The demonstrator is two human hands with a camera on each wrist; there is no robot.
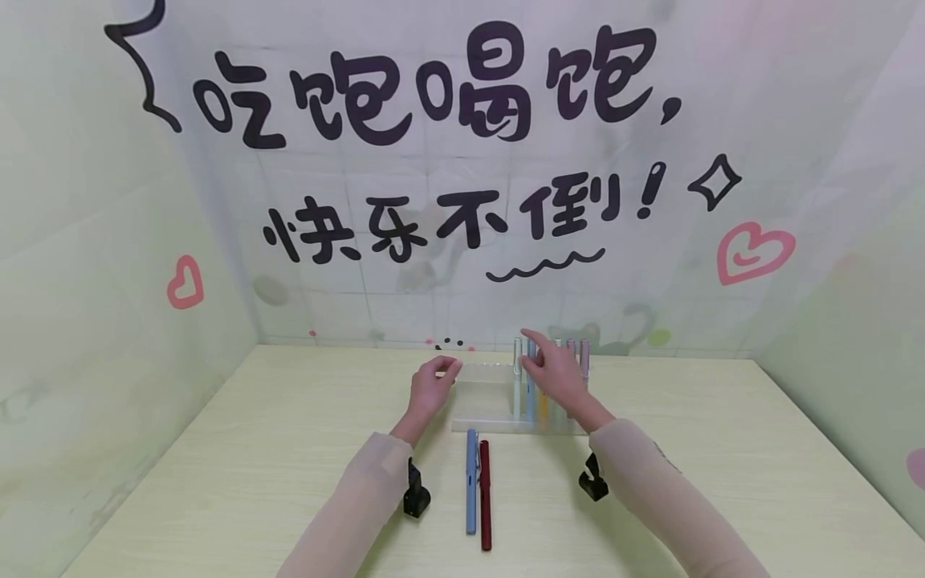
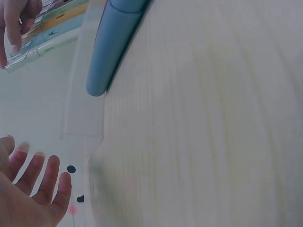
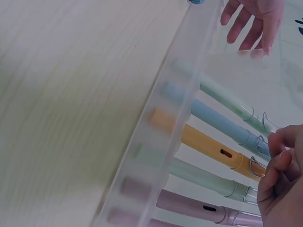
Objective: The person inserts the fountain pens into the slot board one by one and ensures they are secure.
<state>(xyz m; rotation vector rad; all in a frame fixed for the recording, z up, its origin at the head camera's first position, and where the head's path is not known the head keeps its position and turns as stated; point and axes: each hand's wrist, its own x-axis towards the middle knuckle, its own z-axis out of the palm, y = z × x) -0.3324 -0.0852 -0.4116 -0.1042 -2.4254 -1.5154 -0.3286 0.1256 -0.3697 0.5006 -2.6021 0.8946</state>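
A clear pen rack (image 1: 480, 393) stands on the table, with several capped pens upright in its right part. From the left come a pale green pen (image 3: 227, 101), a light blue pen (image 3: 218, 123), an orange pen (image 3: 208, 146), another green pen (image 3: 203, 178) and mauve ones (image 3: 189, 205). My left hand (image 1: 433, 385) holds the rack's left edge by the fingertips. At the pen caps is my right hand (image 1: 560, 373), index finger stretched and thumb apart, beside the pale green and light blue pens; whether it touches them is unclear.
In front of the rack, a blue pen (image 1: 471, 482) and a dark red pen (image 1: 486, 498) lie side by side on the table (image 1: 289, 449). A printed cloth wall (image 1: 462, 177) rises behind the rack. Black wrist cameras (image 1: 416, 494) hang beneath both sleeves.
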